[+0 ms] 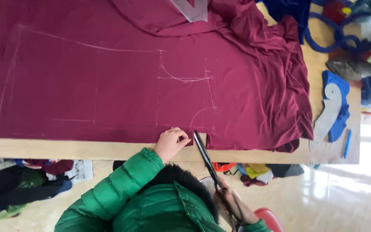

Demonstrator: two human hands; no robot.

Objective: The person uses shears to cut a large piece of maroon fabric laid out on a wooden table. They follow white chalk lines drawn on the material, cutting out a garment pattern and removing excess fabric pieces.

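Note:
A large maroon fabric [108, 86] lies spread flat on a wooden table [65, 149], marked with white chalk lines [185, 79]. My left hand [171, 141], in a green padded sleeve, pinches the fabric's near edge beside a cut. My right hand [232, 205] grips the handles of black scissors [205, 155]. The blades point up at the fabric's edge, right next to my left hand's fingers. The scissor tips touch the notch in the hem.
Bunched maroon cloth [254, 30] lies at the table's back right. A blue cloth with a white curved ruler [329, 109] and a blue pen [347, 143] sit at the right end. Clothes and bags [31, 180] lie on the floor under the table. A red stool [271, 218] stands by me.

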